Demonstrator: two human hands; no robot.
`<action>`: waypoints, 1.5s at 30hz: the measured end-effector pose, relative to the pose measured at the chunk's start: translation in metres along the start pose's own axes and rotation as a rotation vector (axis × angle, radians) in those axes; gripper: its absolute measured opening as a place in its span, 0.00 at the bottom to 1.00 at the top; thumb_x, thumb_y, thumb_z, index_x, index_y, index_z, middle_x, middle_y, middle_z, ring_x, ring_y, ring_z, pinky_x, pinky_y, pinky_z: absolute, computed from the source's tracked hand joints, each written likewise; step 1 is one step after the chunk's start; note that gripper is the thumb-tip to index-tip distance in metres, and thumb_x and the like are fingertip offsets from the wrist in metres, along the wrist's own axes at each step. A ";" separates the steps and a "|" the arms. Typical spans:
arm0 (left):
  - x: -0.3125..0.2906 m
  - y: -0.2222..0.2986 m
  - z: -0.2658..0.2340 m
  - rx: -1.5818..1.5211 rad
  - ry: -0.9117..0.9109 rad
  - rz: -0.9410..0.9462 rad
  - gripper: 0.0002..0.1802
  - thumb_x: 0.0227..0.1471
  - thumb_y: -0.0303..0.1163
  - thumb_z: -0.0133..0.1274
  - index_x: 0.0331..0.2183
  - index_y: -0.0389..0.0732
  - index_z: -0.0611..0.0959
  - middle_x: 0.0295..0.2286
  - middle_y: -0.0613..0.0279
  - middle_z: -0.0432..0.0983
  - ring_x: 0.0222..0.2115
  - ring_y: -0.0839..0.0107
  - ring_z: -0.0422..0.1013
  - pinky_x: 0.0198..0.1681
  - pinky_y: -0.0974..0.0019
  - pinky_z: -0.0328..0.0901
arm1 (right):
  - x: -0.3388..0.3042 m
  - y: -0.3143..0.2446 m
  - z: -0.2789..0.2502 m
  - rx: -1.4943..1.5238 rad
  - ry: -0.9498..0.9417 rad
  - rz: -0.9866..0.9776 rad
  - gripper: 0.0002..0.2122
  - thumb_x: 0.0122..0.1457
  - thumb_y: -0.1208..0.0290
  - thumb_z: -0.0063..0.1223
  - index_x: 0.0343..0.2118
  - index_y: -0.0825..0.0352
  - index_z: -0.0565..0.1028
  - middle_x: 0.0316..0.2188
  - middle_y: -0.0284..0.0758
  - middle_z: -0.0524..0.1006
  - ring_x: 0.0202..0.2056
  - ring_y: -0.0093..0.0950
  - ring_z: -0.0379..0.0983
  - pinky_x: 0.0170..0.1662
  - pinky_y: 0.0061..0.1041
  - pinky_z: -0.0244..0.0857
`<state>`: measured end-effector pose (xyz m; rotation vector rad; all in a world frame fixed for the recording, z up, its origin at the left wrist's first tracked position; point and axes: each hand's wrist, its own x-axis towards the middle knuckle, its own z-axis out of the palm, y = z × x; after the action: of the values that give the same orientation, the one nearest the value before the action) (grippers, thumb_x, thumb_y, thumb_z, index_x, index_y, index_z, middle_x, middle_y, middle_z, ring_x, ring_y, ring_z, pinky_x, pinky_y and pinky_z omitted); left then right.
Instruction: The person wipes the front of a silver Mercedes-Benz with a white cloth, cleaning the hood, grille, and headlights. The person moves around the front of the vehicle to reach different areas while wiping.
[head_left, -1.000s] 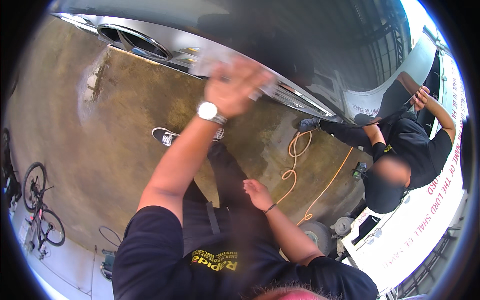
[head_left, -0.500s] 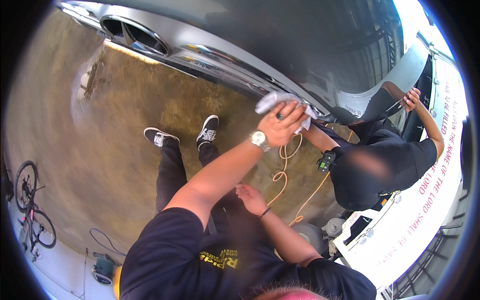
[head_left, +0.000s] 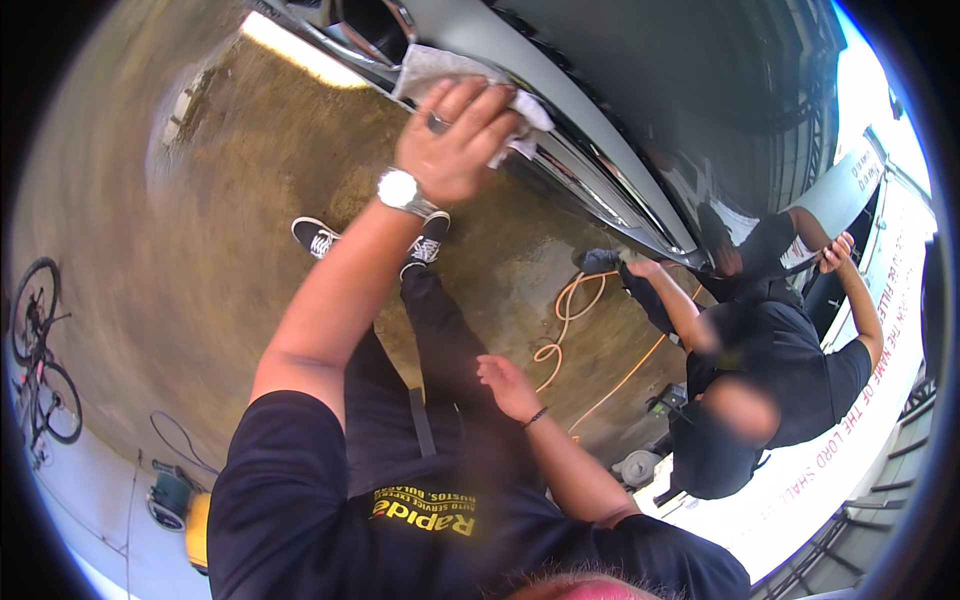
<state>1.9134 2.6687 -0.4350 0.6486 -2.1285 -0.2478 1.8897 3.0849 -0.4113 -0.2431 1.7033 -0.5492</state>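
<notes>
Wiping was plainly the work in hand, and it looked only partly done: the left hand [head_left: 455, 140] lay flat with fingers spread, pressing a pale cloth [head_left: 440, 70] against the lower edge of the dark car body [head_left: 640, 110], near the shiny trim strip [head_left: 600, 190], and most of that long panel ran on to the right with no way to tell from its sheen which parts were finished. The right hand [head_left: 508, 385] hung loose and half open over the person's dark trousers, holding nothing. Further right a co-worker [head_left: 760, 380] in a black shirt crouched beside the same panel, above the orange hose [head_left: 570, 330] on the wet concrete floor [head_left: 200, 260]. Compared with half a second before, the cloth and left hand had moved leftward and up along the trim, away from the co-worker, while the right hand had barely shifted
</notes>
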 end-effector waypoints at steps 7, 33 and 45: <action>-0.043 0.148 0.088 -0.237 0.038 0.118 0.25 0.38 0.37 0.60 0.43 0.45 0.84 0.52 0.55 0.76 0.53 0.56 0.75 0.49 0.52 0.71 | 0.035 -0.002 0.002 -0.095 -0.096 0.105 0.15 0.70 0.66 0.51 0.53 0.71 0.75 0.43 0.39 0.81 0.45 0.29 0.78 0.52 0.30 0.71; -0.149 -0.045 -0.208 -1.688 0.097 -1.574 0.30 0.58 0.24 0.58 0.61 0.43 0.71 0.56 0.63 0.74 0.56 0.69 0.71 0.59 0.59 0.67 | 0.168 -0.299 0.127 0.155 -0.755 -0.323 0.23 0.64 0.80 0.52 0.63 0.69 0.66 0.53 0.34 0.77 0.53 0.24 0.74 0.59 0.28 0.67; -0.137 -0.065 -0.249 -0.640 -0.208 -0.790 0.12 0.46 0.23 0.61 0.37 0.41 0.88 0.44 0.61 0.64 0.44 0.62 0.65 0.52 0.61 0.63 | 0.181 -0.326 0.133 0.320 -1.066 -0.059 0.17 0.63 0.78 0.47 0.55 0.70 0.73 0.44 0.37 0.79 0.44 0.28 0.78 0.49 0.22 0.73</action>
<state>2.2017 2.7013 -0.4068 1.0588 -1.7142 -1.4045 1.9342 2.6914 -0.4261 -0.2832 0.5696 -0.5754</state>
